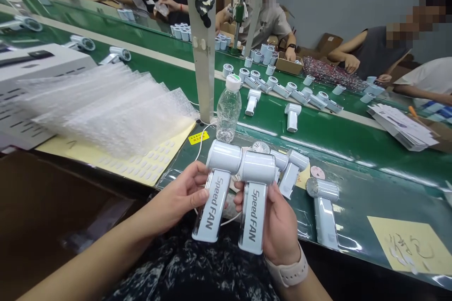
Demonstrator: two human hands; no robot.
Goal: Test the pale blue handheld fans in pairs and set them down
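Observation:
My left hand is closed round the handle of a pale blue handheld fan marked "Speed FAN". A second handheld fan with the same lettering is gripped by my right hand, its thumb along the handle's side. Both fans are held side by side, heads up, their barrels touching or nearly so, in front of the bench edge. Just behind them more fans lie on the bench, among them one fan partly overlapped by others. Farther right lies another fan. My right wrist wears a pale watch strap.
Bubble-wrap bags lie on a yellow sticker sheet at left. A clear bottle stands by a metal post. Beyond, a green conveyor carries fans and parts; several people work across it. A handwritten yellow note lies right.

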